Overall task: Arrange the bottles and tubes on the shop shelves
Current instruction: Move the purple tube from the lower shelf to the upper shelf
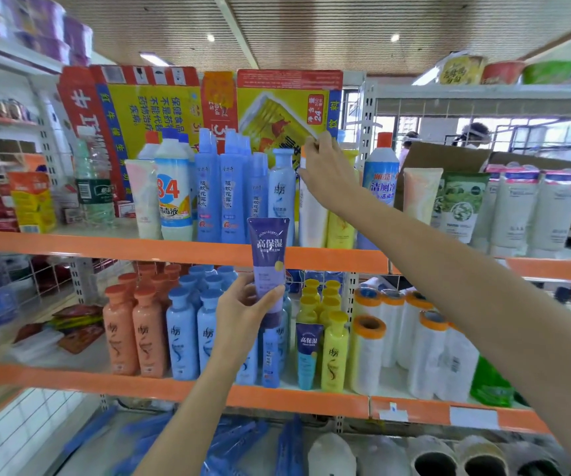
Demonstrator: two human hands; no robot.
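Note:
My left hand (242,309) grips a purple tube (268,255) by its lower end, cap down, holding it upright in front of the orange edge of the upper shelf (105,247). My right hand (325,166) reaches up to that shelf and holds the top of a white bottle (311,214), which stands between a pale blue bottle (282,194) and a yellow bottle (340,228). Blue spray bottles (220,194) fill the shelf to the left. A second, smaller tube of the same brand (308,355) stands on the lower shelf (277,395).
The lower shelf holds orange bottles (134,338), blue bottles (187,334), yellow bottles (332,338) and white film rolls (414,341). White and green tubes (483,207) line the right-hand shelf. A flattened carton (174,104) leans behind the top row. People stand beyond the shelving at the back right.

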